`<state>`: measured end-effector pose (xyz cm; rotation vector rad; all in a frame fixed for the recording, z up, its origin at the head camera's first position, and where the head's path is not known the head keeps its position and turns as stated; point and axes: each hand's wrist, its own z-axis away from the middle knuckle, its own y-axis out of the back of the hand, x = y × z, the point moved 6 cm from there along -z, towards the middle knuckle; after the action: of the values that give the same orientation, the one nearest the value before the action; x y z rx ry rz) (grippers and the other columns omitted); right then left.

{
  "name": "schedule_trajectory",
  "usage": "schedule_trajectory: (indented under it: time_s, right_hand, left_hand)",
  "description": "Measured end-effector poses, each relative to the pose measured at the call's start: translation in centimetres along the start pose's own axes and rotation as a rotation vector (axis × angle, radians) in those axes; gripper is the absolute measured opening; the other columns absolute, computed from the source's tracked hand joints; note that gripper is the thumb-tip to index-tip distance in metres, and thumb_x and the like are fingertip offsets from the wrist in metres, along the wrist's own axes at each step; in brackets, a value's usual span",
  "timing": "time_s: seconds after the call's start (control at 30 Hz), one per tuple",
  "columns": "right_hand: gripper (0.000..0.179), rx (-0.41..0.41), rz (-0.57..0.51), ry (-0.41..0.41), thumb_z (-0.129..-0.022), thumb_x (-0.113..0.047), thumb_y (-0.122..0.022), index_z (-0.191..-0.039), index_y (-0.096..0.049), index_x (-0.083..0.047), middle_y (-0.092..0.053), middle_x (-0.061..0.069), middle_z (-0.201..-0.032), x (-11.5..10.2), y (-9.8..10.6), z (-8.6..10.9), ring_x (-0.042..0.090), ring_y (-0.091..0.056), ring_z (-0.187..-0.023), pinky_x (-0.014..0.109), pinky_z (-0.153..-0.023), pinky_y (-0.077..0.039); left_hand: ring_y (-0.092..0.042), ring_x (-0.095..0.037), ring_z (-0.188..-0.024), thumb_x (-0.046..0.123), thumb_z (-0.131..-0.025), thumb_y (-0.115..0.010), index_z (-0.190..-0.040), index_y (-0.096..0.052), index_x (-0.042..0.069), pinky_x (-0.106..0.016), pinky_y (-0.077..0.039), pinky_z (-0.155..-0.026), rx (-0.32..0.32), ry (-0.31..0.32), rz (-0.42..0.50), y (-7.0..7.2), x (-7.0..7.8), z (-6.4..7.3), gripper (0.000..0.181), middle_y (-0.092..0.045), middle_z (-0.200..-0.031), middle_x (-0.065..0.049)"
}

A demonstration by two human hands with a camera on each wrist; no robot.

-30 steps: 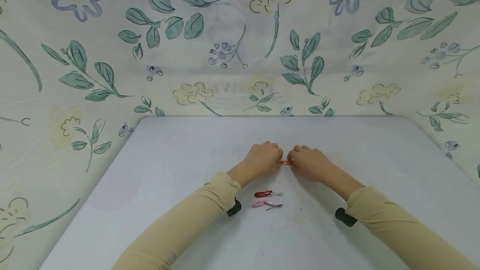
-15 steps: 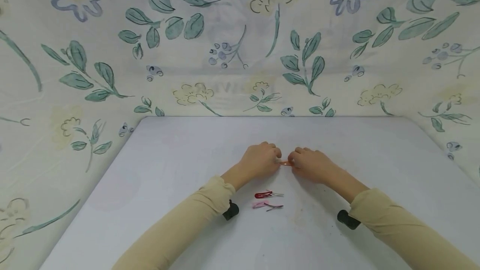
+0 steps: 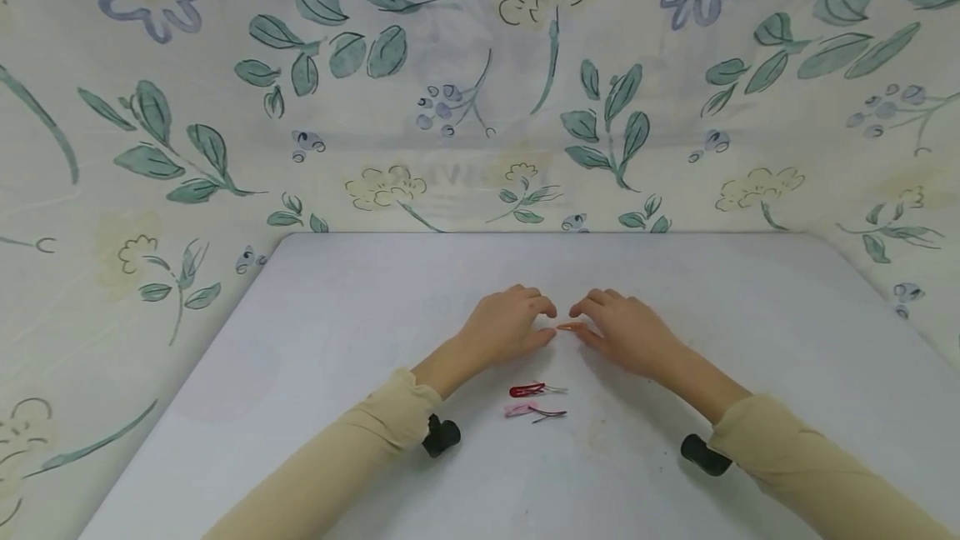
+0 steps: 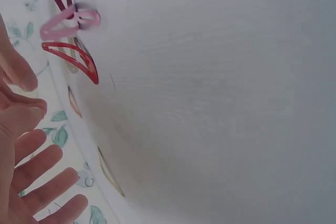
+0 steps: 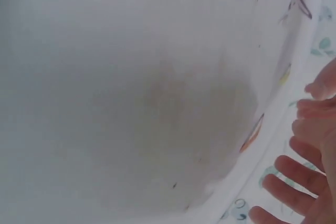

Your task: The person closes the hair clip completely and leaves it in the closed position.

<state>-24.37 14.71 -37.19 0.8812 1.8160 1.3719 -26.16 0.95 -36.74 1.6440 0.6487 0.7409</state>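
The table [image 3: 337, 332] bears all the hair clips, laid on its smooth, white surface.

The left hand [image 3: 506, 326] and right hand [image 3: 630, 332] face each other, fingertips near but apart. On each, the thumb stands away from loosely bent fingers, and neither pinches anything. The orange clip [image 3: 572, 326] lies on the table between the two sets of fingertips; from the head it meets the outline of the right thumb, while both wrist views show it clear of the fingers. The yellow clip [image 4: 111, 174], seen in the wrist views, lies on the left hand's side of the orange one; from the head, it is hidden.

Nearer the person than the fingers is a small group: the red clip [image 3: 517, 392] crosses a white clip [image 3: 557, 389], and just beside them a pink clip [image 3: 519, 410] meets a dark clip [image 3: 551, 414].

The clips are slim and glossy; the red one is a long, hollow teardrop, and the orange and yellow are narrow, pointed loops. Beyond the fingers hangs wrinkled cloth [image 3: 450, 23] printed with leaves and flowers. Plain tan sleeves [image 3: 330, 457] gather behind both wrists.
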Motion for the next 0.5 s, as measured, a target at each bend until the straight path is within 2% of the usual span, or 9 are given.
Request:
schedule_trajectory:
  time_s: [0.17,0.27,0.4,0.5]
  right_hand:
    - [0.023,0.050,-0.062,0.051,-0.087,-0.016,-0.075,-0.109,-0.070,-0.011,-0.068,0.004,-0.105,-1.7,0.3,0.7,0.024,-0.065,-0.096,0.042,-0.079,-0.055]
    - [0.022,0.030,-0.086,0.057,-0.087,-0.016,-0.075,-0.108,-0.070,-0.012,-0.068,0.004,-0.107,-2.7,0.2,1.1,0.024,-0.065,-0.099,0.043,-0.082,-0.055]
    - [0.020,-0.002,-0.098,0.055,-0.088,-0.020,-0.075,-0.107,-0.070,-0.015,-0.068,0.007,-0.118,-3.8,-0.2,1.8,0.027,-0.065,-0.109,0.046,-0.088,-0.054]
    - [0.019,-0.001,-0.104,0.074,-0.087,-0.021,-0.076,-0.105,-0.070,-0.017,-0.067,0.006,-0.119,-4.3,-0.3,2.4,0.027,-0.065,-0.110,0.046,-0.087,-0.054]
  left_hand:
    - [-0.063,-0.018,-0.104,0.034,-0.093,-0.067,-0.113,-0.073,0.017,-0.031,-0.055,-0.078,0.004,-0.010,0.040,0.7,0.1,1.6,0.026,-0.070,-0.114,0.001]
    - [-0.063,-0.018,-0.104,0.033,-0.093,-0.068,-0.111,-0.073,0.017,-0.032,-0.055,-0.077,0.012,-0.016,0.059,1.0,0.1,2.6,0.025,-0.070,-0.112,0.002]
    - [-0.063,-0.018,-0.103,0.032,-0.092,-0.069,-0.110,-0.073,0.018,-0.032,-0.055,-0.076,0.013,-0.028,0.082,1.1,0.3,3.9,0.023,-0.070,-0.109,0.003]
    - [-0.063,-0.017,-0.102,0.033,-0.092,-0.069,-0.110,-0.073,0.019,-0.031,-0.054,-0.075,-0.009,-0.039,0.095,0.9,0.8,4.6,0.023,-0.070,-0.107,0.004]
